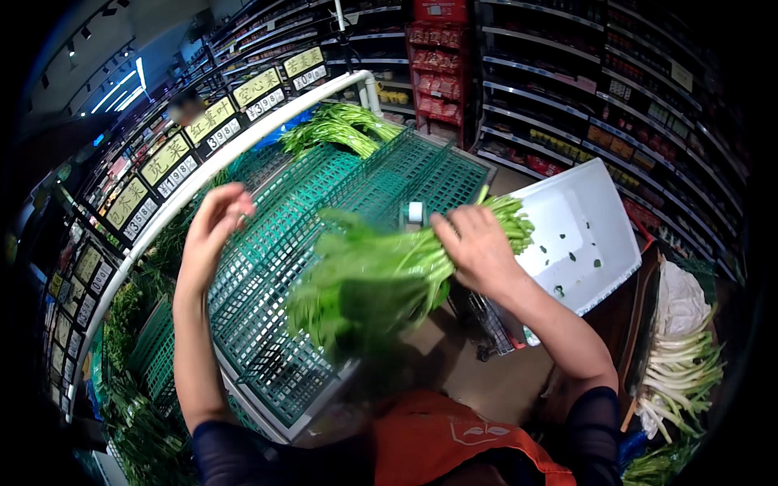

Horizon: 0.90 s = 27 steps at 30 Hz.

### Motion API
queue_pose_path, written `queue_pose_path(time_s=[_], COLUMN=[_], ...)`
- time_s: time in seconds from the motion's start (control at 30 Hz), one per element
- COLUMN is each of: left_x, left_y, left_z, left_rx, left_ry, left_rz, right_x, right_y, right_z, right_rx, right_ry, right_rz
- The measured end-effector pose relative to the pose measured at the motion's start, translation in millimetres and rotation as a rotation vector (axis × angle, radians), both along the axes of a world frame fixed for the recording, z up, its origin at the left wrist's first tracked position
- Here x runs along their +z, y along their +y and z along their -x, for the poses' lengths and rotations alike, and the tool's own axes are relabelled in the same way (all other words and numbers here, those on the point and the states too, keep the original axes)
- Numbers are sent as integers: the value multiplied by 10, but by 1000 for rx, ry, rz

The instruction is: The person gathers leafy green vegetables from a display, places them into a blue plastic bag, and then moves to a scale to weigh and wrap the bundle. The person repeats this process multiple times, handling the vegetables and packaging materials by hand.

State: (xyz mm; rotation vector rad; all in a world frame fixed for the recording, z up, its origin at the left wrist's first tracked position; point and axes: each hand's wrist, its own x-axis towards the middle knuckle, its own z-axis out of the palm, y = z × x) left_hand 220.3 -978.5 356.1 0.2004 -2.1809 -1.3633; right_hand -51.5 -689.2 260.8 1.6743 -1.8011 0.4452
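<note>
My right hand [480, 249] grips a large bunch of leafy green vegetables [389, 267] by its stems. The leaves hang to the left and are blurred. Below and behind the bunch lie green plastic mesh crates [261, 304] on the display stand. My left hand [222, 212] is raised over the crates' left side, fingers loosely curled and apart, holding nothing. A roll of white tape [416, 212] stands in a holder just left of my right hand. To the right, a white foam box [583, 237] has a few leaf scraps inside.
Several green bunches [340, 130] lie at the stand's far end. A white rail [243, 143] with price signs runs along its left side. Part of a cart [489, 322] shows below the foam box. Scallions [674, 370] lie at right; a red snack rack [436, 73] stands behind.
</note>
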Motion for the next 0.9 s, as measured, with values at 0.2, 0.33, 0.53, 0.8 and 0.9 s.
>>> queue_pose_path(time_s=[0.2,0.33,0.53,0.8,0.9], left_x=[-1302,-1436,-2005,-2650,-2791], left_y=[1181,652,-1237,-3549,-4086], left_z=[141,1062,1271,1885,2328], left_rx=[-397,-173,261,369,373], left_ry=[-317,531,917,867,777], left_rz=[12,-1050,-1212,-1199,-1152], right_x=[234,44,-306,-662,-907], right_y=[-926,-1518,-1549,-1466,-1392], right_z=[-28,-283,-345,867,1057], right_rx=[-94,-108,251,208,115], right_ry=[23,5,-51,-317,-424], right_rz=[261,266,-20,-476,-586])
